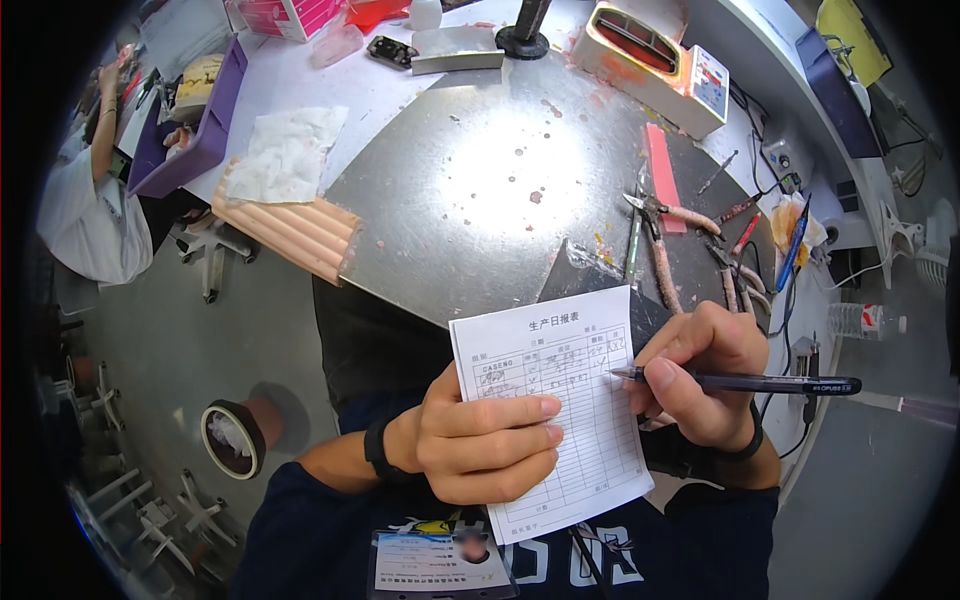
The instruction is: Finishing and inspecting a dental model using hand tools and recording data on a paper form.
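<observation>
A stack of white printed forms [590, 460] with a ruled table and some handwriting is held up in front of my body. My left hand [490, 440] grips it from the left, fingers lying across its face and the thumb hidden behind. A black pen [770, 382] sits in my right hand [705, 375], pinched between thumb and fingers. Its tip points left, close to the right columns of the form's upper rows. The right hand is beside the sheet's right edge; whether its lower fingers touch the paper I cannot tell.
Pliers [655, 235], a pink strip [662, 175] and several thin tools lie on the metal-topped bench [430, 180] at right. A heater box [655, 70] stands behind. At left are a ridged tray [290, 235], white tissue [285, 150], a purple bin [200, 130] and another person [95, 220].
</observation>
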A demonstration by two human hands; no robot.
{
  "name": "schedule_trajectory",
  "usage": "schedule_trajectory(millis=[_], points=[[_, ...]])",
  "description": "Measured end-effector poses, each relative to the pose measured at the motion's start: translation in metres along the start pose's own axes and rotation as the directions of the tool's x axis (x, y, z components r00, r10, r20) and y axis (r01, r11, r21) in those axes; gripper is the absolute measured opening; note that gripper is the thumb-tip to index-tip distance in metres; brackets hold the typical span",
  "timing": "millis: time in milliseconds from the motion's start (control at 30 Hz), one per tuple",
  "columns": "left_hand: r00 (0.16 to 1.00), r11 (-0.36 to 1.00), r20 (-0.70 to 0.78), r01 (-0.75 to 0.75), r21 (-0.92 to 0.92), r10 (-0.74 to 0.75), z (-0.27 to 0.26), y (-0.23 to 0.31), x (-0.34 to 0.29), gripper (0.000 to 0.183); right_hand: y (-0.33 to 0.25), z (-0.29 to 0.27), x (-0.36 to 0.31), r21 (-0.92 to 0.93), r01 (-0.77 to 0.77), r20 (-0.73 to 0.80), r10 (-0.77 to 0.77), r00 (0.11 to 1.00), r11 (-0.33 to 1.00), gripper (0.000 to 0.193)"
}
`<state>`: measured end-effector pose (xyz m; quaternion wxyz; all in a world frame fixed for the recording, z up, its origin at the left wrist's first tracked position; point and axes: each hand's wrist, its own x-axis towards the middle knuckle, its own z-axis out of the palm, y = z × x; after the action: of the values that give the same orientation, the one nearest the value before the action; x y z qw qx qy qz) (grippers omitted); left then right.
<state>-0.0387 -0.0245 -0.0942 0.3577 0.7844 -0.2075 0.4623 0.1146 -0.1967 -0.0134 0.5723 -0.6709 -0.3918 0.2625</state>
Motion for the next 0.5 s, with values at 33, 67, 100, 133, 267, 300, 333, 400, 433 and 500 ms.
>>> schedule_trajectory(millis=[33,67,100,133,267,300,333,400,433,500], points=[[1.0,1.0,0.007,-0.009,0.006,0.009,-0.0004,-0.0005,0.0002,0.016,0.0004,0.0,0.0002,-0.003,0.015,0.001,-0.015,1.0,1.0,0.011],[1.0,1.0,0.014,-0.018,0.011,0.018,-0.0005,-0.0005,0.0002,0.015,0.0007,-0.0003,0.0003,-0.002,0.013,-0.001,-0.013,1.0,1.0,0.011],[1.0,1.0,0.015,-0.018,0.01,0.018,-0.0008,-0.0005,0.0005,0.015,0.001,-0.0007,0.0017,-0.005,0.024,0.006,-0.024,1.0,1.0,0.011],[1.0,1.0,0.018,-0.009,-0.001,0.009,-0.0009,-0.0004,0.0007,0.015,0.0014,-0.0009,0.0026,-0.008,0.035,0.013,-0.035,0.999,0.999,0.011],[1.0,1.0,-0.005,-0.003,-0.002,0.003,0.0005,-0.0007,-0.0007,0.015,0.0049,0.0013,0.0032,0.023,0.018,-0.017,-0.017,1.0,1.0,0.012],[1.0,1.0,-0.006,-0.004,-0.004,0.004,0.0021,-0.0012,-0.0014,0.015,0.0062,0.0011,0.0035,0.012,0.022,-0.015,-0.022,1.0,1.0,0.012],[1.0,1.0,-0.023,-0.009,0.0,0.009,0.0039,-0.0015,-0.0026,0.014,0.0068,0.001,0.0037,0.001,0.027,-0.013,-0.027,1.0,1.0,0.013],[0.999,1.0,-0.041,-0.014,0.002,0.014,0.0043,-0.0014,-0.0023,0.014,0.0068,0.0016,0.0035,-0.002,0.026,-0.024,-0.026,0.999,1.0,0.013],[1.0,1.0,-0.023,-0.01,0.005,0.01,0.0027,-0.0013,-0.0006,0.014,0.007,0.002,0.003,-0.003,0.026,-0.034,-0.026,0.999,1.0,0.014],[1.0,1.0,-0.007,-0.005,0.008,0.005,0.0016,-0.0006,0.0002,0.014,0.0078,0.0025,0.0026,-0.013,0.025,-0.041,-0.026,0.999,1.0,0.014]])
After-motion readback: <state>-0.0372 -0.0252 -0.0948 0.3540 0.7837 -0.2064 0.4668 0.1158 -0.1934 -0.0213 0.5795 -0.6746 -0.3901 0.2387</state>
